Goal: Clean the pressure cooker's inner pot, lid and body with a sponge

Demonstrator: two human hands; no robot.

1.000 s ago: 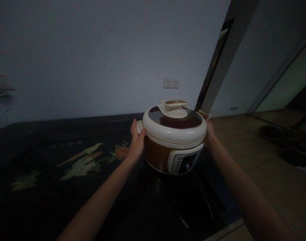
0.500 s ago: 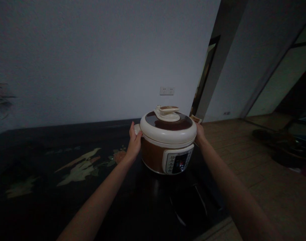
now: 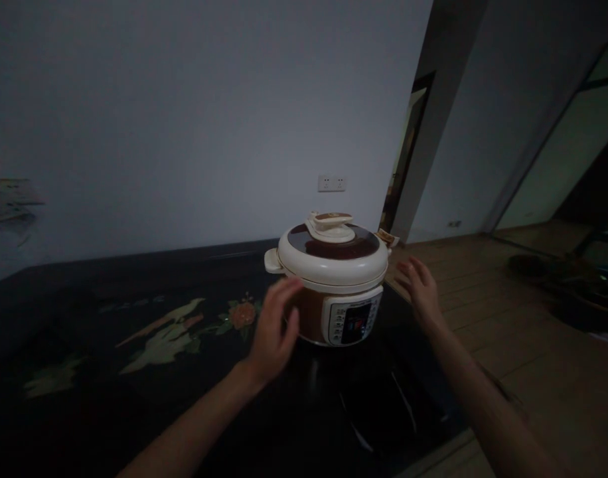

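A cream and brown electric pressure cooker (image 3: 334, 282) stands on a dark table (image 3: 109, 405) painted with birds and flowers. Its lid is on, and its control panel faces me. My left hand (image 3: 275, 332) hovers just in front of the cooker's left side, fingers spread and holding nothing. My right hand (image 3: 420, 287) hangs to the right of the cooker, also open and apart from it. Neither hand touches the cooker.
A white wall with a double socket (image 3: 332, 182) rises behind the table. The table's right edge lies close to the cooker; beyond it is wooden floor (image 3: 523, 345). A dark doorway (image 3: 408, 146) opens at the back right. Papers (image 3: 5, 199) show on the far left.
Both hands have let go of the cooker's side handles and drawn back towards me. The cooker now rests on the table.
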